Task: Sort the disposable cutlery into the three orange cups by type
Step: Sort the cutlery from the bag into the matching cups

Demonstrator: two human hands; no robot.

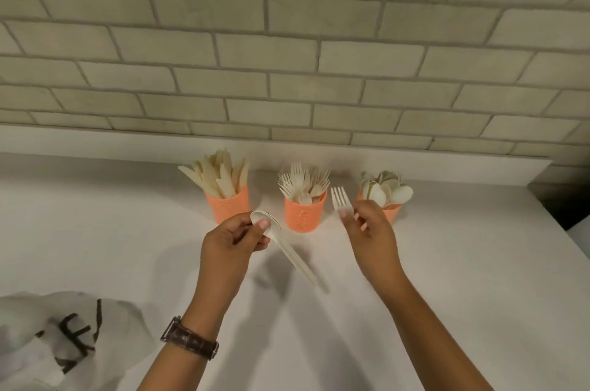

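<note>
Pale cream disposable cutlery, matte, all one colour. Three orange cups stand in a row on the white counter by the brick wall. They are textured and taper downward.
- Left cup: knives, blades up, fanned.
- Middle cup: forks, tines up.
- Right cup: spoons, bowls up, partly behind the right hand.

Left hand, watch on its wrist, pinches a spoon at the bowl, the long handle slanting down to the right. Right hand pinches a fork below its head, tines up, between the middle and right cups. The hands are apart. A white bag with dark lettering lies at lower left.
</note>
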